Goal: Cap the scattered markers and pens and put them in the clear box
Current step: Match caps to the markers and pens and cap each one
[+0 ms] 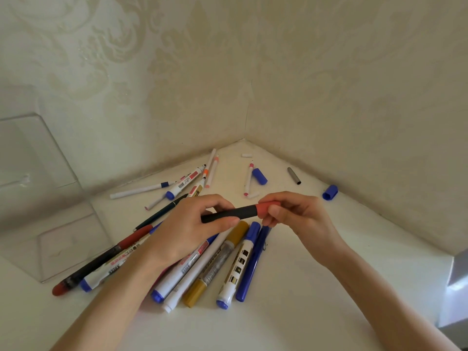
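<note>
My left hand [192, 224] grips the barrel of a black marker [229, 213], held level above the pile. My right hand [296, 214] pinches the red cap [266, 208] sitting on the marker's right end. Below the hands lies a fan of markers and pens [215, 264]: blue-capped white ones, a gold one, a blue pen, a red and black one. More thin pens [177, 186] are scattered toward the corner. The clear box [50, 224] stands at the left, against the wall.
Loose caps lie on the white table [291, 287]: a blue cap [259, 176], another blue cap [330, 192] by the right wall, a grey cap [294, 175], a small white piece [246, 155]. Patterned walls meet in a corner behind.
</note>
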`<move>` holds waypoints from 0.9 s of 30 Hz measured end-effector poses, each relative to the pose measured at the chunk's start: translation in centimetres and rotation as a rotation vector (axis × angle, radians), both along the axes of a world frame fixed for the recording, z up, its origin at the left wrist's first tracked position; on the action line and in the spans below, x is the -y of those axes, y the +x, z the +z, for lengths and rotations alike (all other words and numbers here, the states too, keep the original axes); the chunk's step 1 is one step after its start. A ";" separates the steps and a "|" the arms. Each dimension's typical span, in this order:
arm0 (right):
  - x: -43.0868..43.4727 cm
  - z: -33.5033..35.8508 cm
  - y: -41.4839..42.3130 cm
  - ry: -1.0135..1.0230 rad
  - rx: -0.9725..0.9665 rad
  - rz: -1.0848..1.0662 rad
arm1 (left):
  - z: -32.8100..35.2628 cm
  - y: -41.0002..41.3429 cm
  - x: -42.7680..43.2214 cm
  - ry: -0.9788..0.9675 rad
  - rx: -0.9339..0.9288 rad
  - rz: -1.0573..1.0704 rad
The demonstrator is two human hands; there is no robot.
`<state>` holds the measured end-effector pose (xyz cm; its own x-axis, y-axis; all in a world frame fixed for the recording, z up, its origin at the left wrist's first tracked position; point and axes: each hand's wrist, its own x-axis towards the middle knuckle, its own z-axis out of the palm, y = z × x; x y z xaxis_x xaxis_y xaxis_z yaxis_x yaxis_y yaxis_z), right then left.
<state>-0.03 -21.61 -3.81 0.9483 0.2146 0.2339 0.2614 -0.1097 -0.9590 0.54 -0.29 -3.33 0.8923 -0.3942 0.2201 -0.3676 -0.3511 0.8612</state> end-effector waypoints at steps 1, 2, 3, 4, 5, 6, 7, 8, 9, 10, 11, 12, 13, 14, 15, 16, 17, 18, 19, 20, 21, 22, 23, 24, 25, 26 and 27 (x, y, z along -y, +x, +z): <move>0.0 0.1 0.0 0.043 -0.017 0.011 | -0.1 -0.1 0.1 0.005 0.034 0.010; 0.0 0.2 0.0 0.083 -0.035 0.021 | -0.2 -0.2 0.2 0.020 0.079 0.019; -0.1 0.3 0.0 0.111 -0.053 0.030 | -0.2 -0.3 0.3 0.047 0.132 0.029; -0.1 0.3 0.0 0.131 -0.069 0.033 | -0.3 -0.3 0.3 0.084 0.190 0.035; -0.1 0.1 -0.1 0.148 -0.083 0.032 | -0.4 -0.3 0.3 0.120 0.247 0.033; 0.0 0.0 -0.2 0.165 -0.094 0.034 | -0.4 -0.3 0.3 0.146 0.301 0.024; 0.0 -0.1 -0.3 0.191 -0.102 0.041 | -0.4 -0.4 0.4 0.159 0.349 0.009; 0.1 -0.1 -0.5 0.232 -0.112 0.061 | -0.5 -0.4 0.6 0.161 0.385 -0.007; 0.1 0.1 -0.8 0.280 -0.123 0.091 | -0.5 -0.4 0.8 0.150 0.400 -0.016; 0.1 0.3 -1.1 0.327 -0.134 0.118 | -0.4 -0.5 1.2 0.128 0.392 -0.024; 0.0 0.6 -1.3 0.358 -0.144 0.118 | -0.3 -0.6 1.5 0.106 0.368 -0.035; 0.2 0.8 -1.5 0.370 -0.147 0.076 | -0.2 -0.6 1.8 0.100 0.338 -0.050; 0.5 0.8 -1.4 0.365 -0.143 -0.012 | -0.1 -0.7 1.9 0.109 0.312 -0.059; 1.1 0.8 -1.1 0.349 -0.146 -0.139 | 0.0 -0.6 1.8 0.126 0.291 -0.049; 2.0 0.8 -0.8 0.325 -0.165 -0.269 | 0.0 -0.6 1.5 0.133 0.274 -0.015; 3.0 1.0 -0.4 0.290 -0.201 -0.371 | 0.0 -0.4 1.0 0.134 0.260 0.046; 3.9 1.2 -0.1 0.239 -0.250 -0.435 | 0.1 -0.2 0.4 0.132 0.246 0.113; 4.7 1.3 0.1 0.168 -0.309 -0.458 | 0.1 0.1 -0.2 0.124 0.233 0.174; 5.2 1.3 0.2 0.074 -0.359 -0.456 | 0.0 0.4 -0.6 0.114 0.220 0.221; 5.4 1.3 0.3 -0.048 -0.391 -0.451 | 0.0 0.6 -0.8 0.109 0.210 0.253; 5.1 1.1 0.3 -0.181 -0.407 -0.457 | -0.1 0.7 -0.8 0.122 0.193 0.270; 4.5 0.7 0.4 -0.306 -0.407 -0.475 | -0.3 0.7 -0.8 0.149 0.180 0.278; 3.8 0.4 0.4 -0.411 -0.396 -0.492 | -0.5 0.7 -0.8 0.178 0.180 0.289; 3.0 0.0 0.5 -0.494 -0.384 -0.501 | -0.7 0.8 -0.8 0.202 0.188 0.307; 2.1 -0.3 0.6 -0.560 -0.369 -0.502 | -0.8 0.8 -0.9 0.217 0.192 0.332; 1.3 -0.6 0.7 -0.624 -0.348 -0.503 | -1.0 1.0 -1.1 0.228 0.188 0.357; 0.7 -0.9 0.9 -0.695 -0.311 -0.501 | -1.1 1.2 -1.2 0.237 0.177 0.384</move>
